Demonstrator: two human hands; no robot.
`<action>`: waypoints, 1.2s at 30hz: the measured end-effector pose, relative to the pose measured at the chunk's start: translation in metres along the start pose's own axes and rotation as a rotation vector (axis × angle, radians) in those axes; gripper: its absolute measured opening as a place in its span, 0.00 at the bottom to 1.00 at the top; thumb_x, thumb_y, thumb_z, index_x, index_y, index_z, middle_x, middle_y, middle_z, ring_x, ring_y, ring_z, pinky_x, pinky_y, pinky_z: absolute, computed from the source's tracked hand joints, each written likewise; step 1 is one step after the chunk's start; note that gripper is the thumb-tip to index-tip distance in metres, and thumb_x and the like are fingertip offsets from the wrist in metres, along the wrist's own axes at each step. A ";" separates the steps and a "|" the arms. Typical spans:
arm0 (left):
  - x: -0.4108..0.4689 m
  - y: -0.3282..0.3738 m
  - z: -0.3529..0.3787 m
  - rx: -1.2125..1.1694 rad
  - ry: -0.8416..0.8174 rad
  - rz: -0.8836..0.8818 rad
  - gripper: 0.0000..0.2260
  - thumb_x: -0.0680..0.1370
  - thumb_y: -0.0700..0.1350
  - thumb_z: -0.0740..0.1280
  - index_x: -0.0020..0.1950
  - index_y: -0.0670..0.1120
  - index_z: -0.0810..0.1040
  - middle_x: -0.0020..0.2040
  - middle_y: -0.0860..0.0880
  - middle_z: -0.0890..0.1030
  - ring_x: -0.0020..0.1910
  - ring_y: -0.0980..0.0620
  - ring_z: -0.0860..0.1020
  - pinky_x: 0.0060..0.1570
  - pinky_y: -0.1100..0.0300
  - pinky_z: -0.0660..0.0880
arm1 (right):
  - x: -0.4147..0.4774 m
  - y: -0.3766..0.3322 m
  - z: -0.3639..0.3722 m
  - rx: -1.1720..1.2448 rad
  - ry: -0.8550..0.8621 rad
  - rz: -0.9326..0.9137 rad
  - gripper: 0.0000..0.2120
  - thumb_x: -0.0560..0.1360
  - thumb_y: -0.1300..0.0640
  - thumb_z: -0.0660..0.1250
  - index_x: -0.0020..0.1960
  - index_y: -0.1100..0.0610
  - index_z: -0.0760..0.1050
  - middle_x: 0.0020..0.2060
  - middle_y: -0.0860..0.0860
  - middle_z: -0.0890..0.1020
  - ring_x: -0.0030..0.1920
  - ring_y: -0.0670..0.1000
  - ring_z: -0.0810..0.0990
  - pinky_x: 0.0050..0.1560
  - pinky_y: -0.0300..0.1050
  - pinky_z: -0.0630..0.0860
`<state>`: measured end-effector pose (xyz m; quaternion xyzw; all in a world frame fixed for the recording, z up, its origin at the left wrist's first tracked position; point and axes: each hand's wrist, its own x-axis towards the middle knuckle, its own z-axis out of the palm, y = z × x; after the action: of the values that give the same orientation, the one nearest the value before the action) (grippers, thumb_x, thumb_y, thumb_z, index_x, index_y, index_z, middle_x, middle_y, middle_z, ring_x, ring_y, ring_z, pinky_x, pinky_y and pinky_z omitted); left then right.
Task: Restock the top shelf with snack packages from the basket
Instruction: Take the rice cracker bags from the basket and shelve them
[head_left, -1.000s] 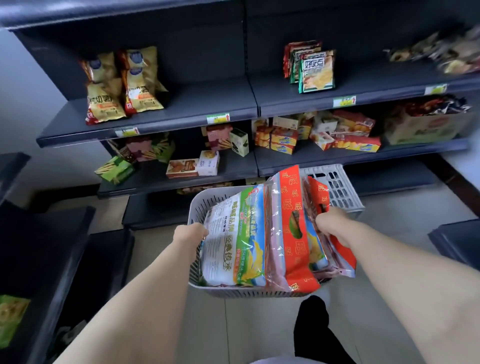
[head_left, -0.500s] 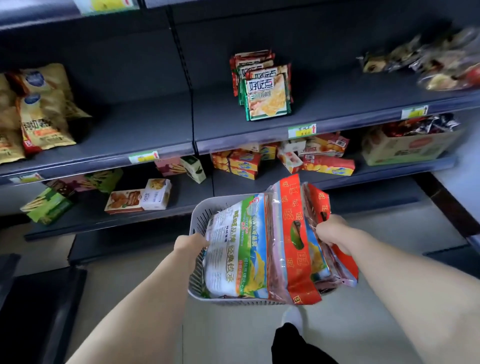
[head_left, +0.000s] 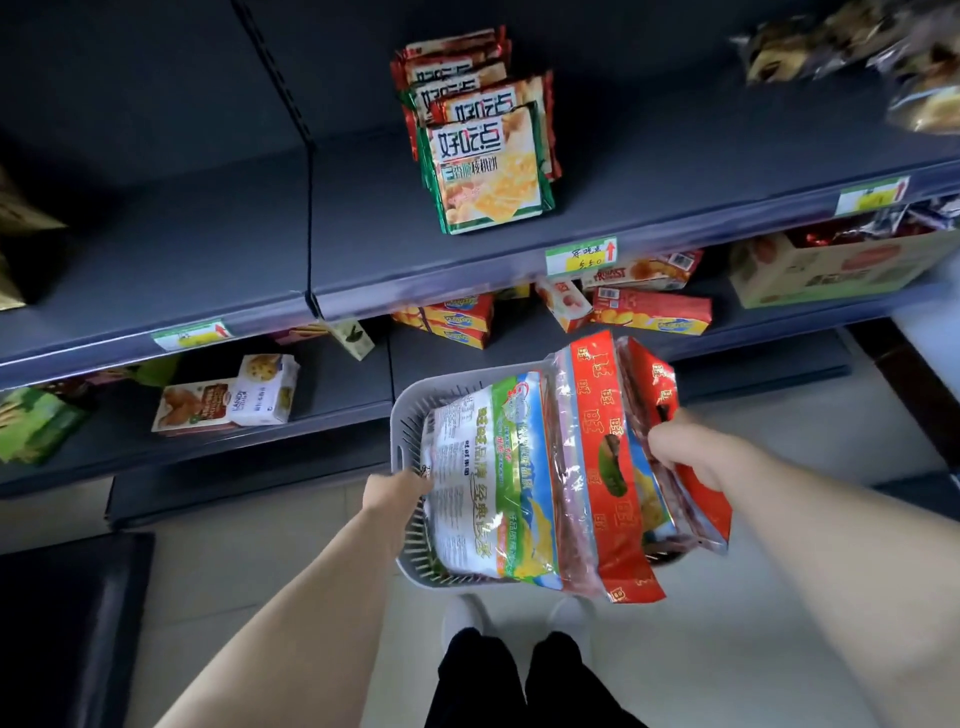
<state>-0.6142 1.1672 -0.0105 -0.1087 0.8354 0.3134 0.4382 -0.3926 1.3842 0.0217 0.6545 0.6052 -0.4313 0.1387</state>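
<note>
A grey slatted basket (head_left: 410, 415) hangs in front of me, packed with large snack bags standing on edge. A white and green bag (head_left: 483, 483) fills its left side. A clear bag with a red band (head_left: 602, 467) stands in the middle, and another red bag (head_left: 701, 509) leans out on the right. My left hand (head_left: 395, 493) grips the basket's left rim. My right hand (head_left: 680, 447) is closed on the right side, against the red bags. The dark upper shelf (head_left: 675, 171) holds a row of green-edged biscuit packs (head_left: 488, 171).
Price tags (head_left: 581, 255) sit on the shelf edge. Small snack boxes (head_left: 649, 312) lie on the lower shelf, and a cardboard carton (head_left: 831, 265) stands at its right. Wrapped pastries (head_left: 883, 52) fill the upper shelf's far right. A dark unit (head_left: 67, 623) stands at my left. Pale floor lies below.
The view has closed in on the shelving and shifted right. The yellow bags at the left slid almost out of sight. Both hands kept their hold on the basket.
</note>
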 end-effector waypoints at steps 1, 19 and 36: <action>0.003 0.001 0.002 -0.005 0.013 -0.001 0.09 0.77 0.36 0.68 0.56 0.35 0.76 0.42 0.42 0.79 0.36 0.46 0.78 0.31 0.56 0.72 | 0.004 0.000 0.001 0.015 -0.012 0.000 0.15 0.72 0.74 0.55 0.57 0.64 0.68 0.40 0.57 0.71 0.45 0.56 0.71 0.39 0.43 0.68; -0.008 0.045 0.014 0.621 0.099 0.280 0.16 0.76 0.41 0.61 0.63 0.38 0.73 0.55 0.41 0.79 0.40 0.48 0.77 0.31 0.60 0.70 | -0.014 0.001 0.009 -0.180 0.273 -0.117 0.21 0.74 0.57 0.64 0.65 0.56 0.65 0.58 0.58 0.77 0.60 0.62 0.74 0.55 0.50 0.72; -0.047 0.045 0.034 0.616 -0.002 0.490 0.17 0.79 0.39 0.64 0.67 0.37 0.74 0.64 0.40 0.78 0.55 0.43 0.77 0.52 0.55 0.73 | -0.049 0.007 0.026 -0.258 0.379 -0.521 0.21 0.79 0.50 0.63 0.70 0.54 0.68 0.62 0.55 0.74 0.63 0.56 0.71 0.57 0.51 0.73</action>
<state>-0.5838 1.2194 0.0323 0.2309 0.8911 0.1436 0.3632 -0.3912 1.3318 0.0400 0.5236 0.8165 -0.2432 -0.0092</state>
